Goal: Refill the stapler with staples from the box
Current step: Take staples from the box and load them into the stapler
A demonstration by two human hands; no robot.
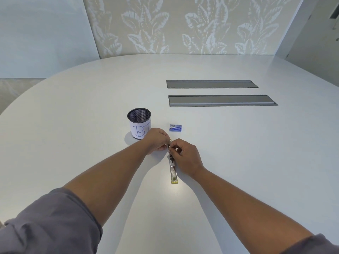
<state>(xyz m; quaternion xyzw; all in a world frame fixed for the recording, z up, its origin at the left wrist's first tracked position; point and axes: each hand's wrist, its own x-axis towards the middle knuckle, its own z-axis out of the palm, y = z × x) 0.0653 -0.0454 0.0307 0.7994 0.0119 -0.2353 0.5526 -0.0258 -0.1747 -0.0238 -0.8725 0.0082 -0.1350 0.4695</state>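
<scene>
On the white table [73,125], left hand [156,141] and right hand [185,154] both pinch the opened stapler [173,171]; mesh cup [139,122] label reads "BJ"; staple box [175,128] print illegible.

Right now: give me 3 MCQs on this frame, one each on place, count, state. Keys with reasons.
1. Where is the staple box?
A. inside the mesh cup
B. on the table beyond the hands
C. in the left hand

2. How many grey recessed panels are in the table?
A. one
B. two
C. four

3. How does the stapler lie?
A. folded open flat
B. closed
C. standing upright

Key: 1 B, it lies right of the mesh cup; 2 B, two parallel strips; 3 A, its metal channel faces up, left hand and right hand at its far end.
</scene>
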